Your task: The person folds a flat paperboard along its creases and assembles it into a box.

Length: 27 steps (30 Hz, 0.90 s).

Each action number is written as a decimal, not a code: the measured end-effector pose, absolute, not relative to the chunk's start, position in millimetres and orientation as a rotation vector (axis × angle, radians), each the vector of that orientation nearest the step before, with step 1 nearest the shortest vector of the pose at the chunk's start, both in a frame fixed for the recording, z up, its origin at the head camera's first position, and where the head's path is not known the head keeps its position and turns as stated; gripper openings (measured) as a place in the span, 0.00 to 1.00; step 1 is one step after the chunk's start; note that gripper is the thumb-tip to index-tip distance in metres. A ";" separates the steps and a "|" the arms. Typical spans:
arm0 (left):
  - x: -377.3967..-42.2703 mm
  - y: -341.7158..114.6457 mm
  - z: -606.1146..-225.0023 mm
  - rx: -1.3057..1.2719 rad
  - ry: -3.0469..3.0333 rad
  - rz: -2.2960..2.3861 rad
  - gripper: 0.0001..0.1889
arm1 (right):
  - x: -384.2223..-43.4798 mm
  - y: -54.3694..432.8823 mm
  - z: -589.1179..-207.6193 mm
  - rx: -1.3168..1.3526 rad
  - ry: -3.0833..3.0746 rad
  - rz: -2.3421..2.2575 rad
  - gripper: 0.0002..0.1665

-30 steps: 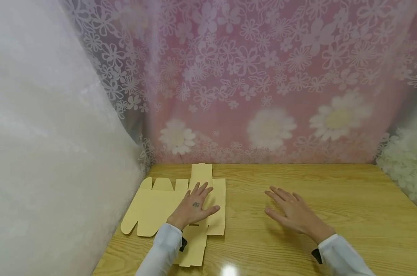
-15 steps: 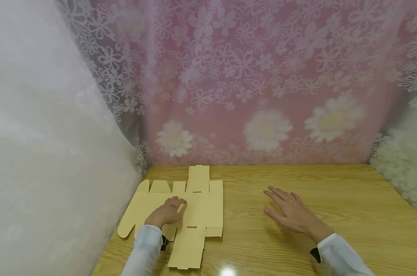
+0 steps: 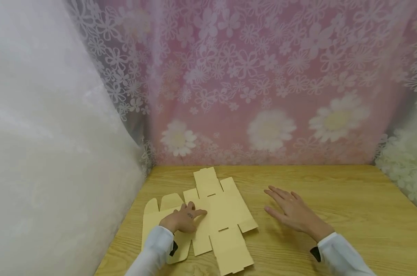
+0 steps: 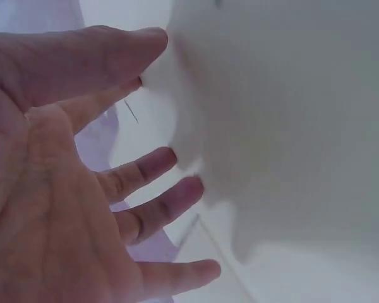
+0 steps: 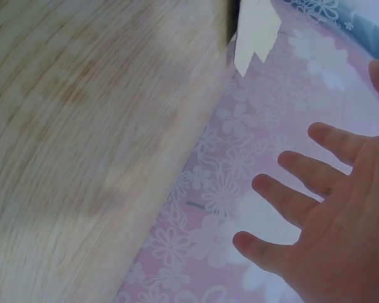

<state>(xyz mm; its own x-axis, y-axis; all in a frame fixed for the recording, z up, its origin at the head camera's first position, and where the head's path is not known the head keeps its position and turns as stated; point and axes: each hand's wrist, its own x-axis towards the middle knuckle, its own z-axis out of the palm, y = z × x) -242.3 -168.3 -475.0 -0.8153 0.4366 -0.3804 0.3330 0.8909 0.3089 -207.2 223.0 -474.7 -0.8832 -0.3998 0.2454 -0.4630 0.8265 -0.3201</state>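
Observation:
A flat, unfolded yellow cardboard box blank [image 3: 225, 212] lies at an angle on the left half of the table, with flaps, tabs and two slots. My left hand [image 3: 182, 220] rests on its left part. In the left wrist view the fingers of the left hand [image 4: 158, 208] are spread and fairly straight, their tips at the pale cardboard [image 4: 290, 158]. To the right of the blank, my right hand [image 3: 294, 211] hovers over the table with fingers extended, holding nothing. The right wrist view shows that hand [image 5: 328, 202] with its fingers apart, and a corner of the cardboard [image 5: 256, 38] farther off.
The wooden table [image 3: 349, 199] runs back to a pink flowered curtain [image 3: 229, 126]. A whitish sheet [image 3: 74, 153] hangs along the table's left side, and pale flowered cloth [image 3: 404, 161] borders the right.
The box blank has turned and slid to the right. My left hand first moved left across it, then back right along with the cardboard. The right hand has stayed in place.

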 end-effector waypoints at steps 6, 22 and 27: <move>-231.9 -132.7 -473.5 0.568 2.608 0.215 0.35 | -204.2 223.6 -474.5 0.681 -2.846 0.557 0.38; -206.0 -38.1 -489.1 0.797 2.858 -0.228 0.25 | -203.7 229.0 -476.7 0.652 -2.903 0.532 0.37; -200.0 -22.8 -482.3 0.661 2.814 -0.080 0.20 | -204.5 235.4 -487.1 0.625 -2.929 0.512 0.37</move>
<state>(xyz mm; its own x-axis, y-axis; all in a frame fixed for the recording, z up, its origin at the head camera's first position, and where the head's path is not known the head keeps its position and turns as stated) -200.0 -22.8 -482.3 -0.8662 0.4309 -0.2529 0.4446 0.8957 0.0034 -204.5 235.4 -487.1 -0.9104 -0.3780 0.1683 -0.4127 0.8591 -0.3026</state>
